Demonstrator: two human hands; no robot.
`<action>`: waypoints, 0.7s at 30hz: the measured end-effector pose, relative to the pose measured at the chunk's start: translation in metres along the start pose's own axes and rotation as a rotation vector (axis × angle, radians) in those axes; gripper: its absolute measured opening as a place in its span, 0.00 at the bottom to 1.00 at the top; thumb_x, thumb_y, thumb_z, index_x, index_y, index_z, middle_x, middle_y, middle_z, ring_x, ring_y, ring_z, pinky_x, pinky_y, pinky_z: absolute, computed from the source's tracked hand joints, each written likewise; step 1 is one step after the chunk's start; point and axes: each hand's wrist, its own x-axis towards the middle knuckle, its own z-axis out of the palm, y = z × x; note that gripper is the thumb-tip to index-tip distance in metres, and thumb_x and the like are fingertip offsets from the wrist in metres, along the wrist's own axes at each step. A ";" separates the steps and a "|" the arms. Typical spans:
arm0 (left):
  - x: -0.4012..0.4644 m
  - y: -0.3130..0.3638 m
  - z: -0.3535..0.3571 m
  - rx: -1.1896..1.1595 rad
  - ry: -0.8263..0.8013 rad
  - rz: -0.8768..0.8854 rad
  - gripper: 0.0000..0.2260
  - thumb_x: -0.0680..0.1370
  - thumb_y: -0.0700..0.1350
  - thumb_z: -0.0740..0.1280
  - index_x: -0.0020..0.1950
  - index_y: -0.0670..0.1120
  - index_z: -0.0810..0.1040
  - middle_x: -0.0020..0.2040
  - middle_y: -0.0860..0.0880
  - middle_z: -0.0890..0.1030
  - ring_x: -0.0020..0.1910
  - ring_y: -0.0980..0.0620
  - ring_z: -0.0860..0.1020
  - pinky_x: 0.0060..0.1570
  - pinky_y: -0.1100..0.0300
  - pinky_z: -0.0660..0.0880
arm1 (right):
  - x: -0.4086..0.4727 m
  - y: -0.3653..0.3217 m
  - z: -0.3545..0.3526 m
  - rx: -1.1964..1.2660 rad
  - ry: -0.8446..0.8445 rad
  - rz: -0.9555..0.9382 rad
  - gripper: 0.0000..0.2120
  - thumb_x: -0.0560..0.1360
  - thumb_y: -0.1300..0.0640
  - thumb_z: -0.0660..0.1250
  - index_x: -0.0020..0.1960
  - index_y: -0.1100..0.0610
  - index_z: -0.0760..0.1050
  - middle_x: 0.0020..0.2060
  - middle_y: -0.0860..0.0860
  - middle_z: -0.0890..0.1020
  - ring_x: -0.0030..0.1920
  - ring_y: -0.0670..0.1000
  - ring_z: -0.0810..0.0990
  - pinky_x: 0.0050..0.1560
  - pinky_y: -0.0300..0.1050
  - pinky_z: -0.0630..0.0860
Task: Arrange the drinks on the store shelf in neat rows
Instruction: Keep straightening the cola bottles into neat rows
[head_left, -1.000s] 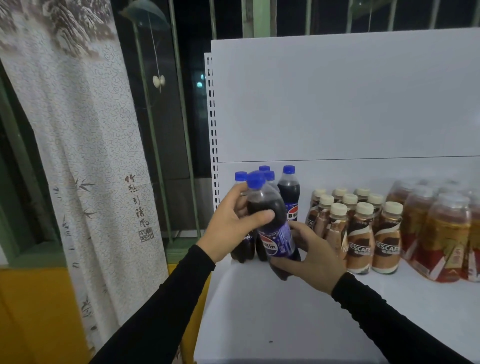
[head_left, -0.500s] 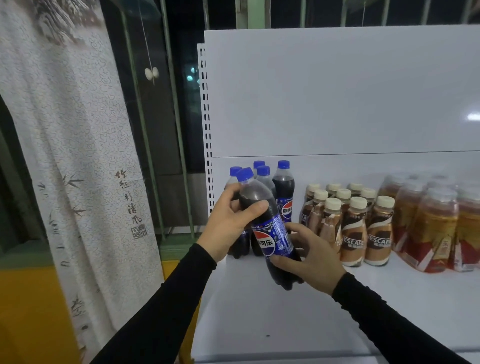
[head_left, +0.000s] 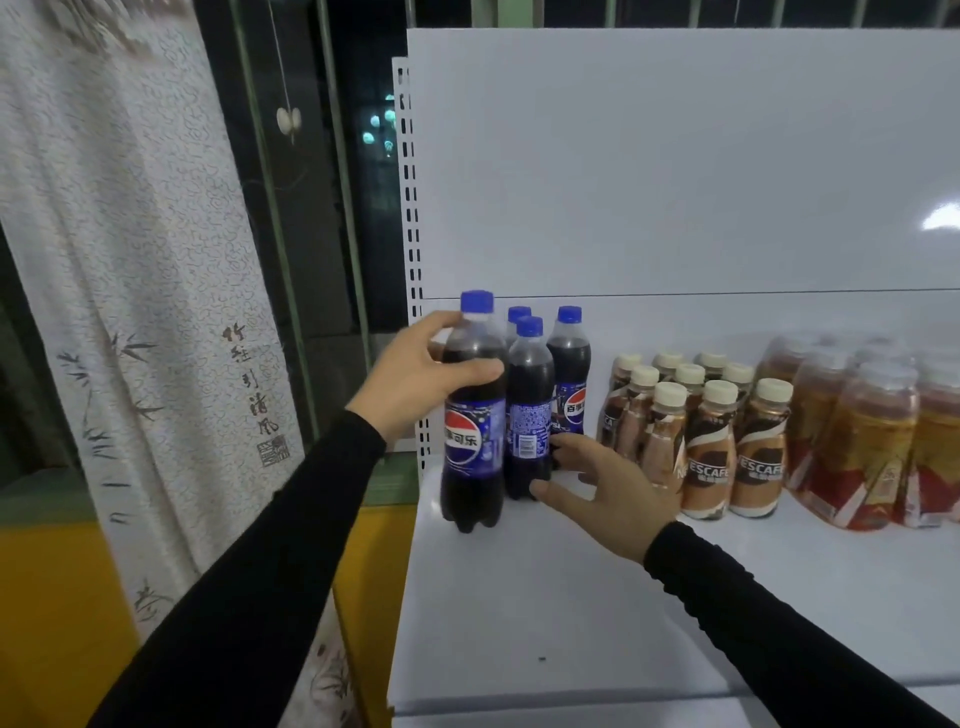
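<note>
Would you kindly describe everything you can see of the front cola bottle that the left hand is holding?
The front cola bottle is clear plastic, filled with dark cola, with a blue screw cap and a blue wrap label bearing a round red, white and blue logo. It stands upright on the white shelf, near the left front corner, ahead of three similar bottles. The left hand grips its shoulder, thumb across the front. The right hand does not touch it.

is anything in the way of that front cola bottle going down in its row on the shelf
Nothing visible blocks it. The front cola bottle, gripped by the left hand, already stands upright on the shelf at the front left of the other cola bottles. The right hand is beside them.
</note>
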 end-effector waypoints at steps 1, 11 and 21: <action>0.005 0.001 -0.010 0.027 0.018 0.005 0.26 0.72 0.48 0.77 0.68 0.52 0.74 0.58 0.52 0.80 0.55 0.52 0.80 0.54 0.52 0.80 | 0.002 -0.002 -0.002 -0.015 0.016 -0.014 0.35 0.71 0.35 0.66 0.74 0.49 0.66 0.65 0.45 0.76 0.58 0.39 0.73 0.56 0.29 0.69; 0.065 -0.014 -0.062 0.174 0.252 0.042 0.26 0.72 0.51 0.77 0.68 0.51 0.74 0.58 0.54 0.79 0.54 0.54 0.79 0.52 0.57 0.76 | 0.071 -0.052 -0.046 -0.277 0.224 -0.223 0.30 0.74 0.36 0.65 0.71 0.50 0.69 0.65 0.49 0.73 0.64 0.48 0.72 0.60 0.39 0.68; 0.114 -0.073 -0.038 0.008 0.061 -0.105 0.25 0.71 0.44 0.79 0.64 0.49 0.73 0.57 0.46 0.80 0.55 0.46 0.81 0.58 0.45 0.80 | 0.131 -0.063 -0.053 -0.458 -0.099 -0.143 0.43 0.71 0.30 0.64 0.79 0.47 0.54 0.79 0.51 0.54 0.78 0.51 0.52 0.75 0.50 0.56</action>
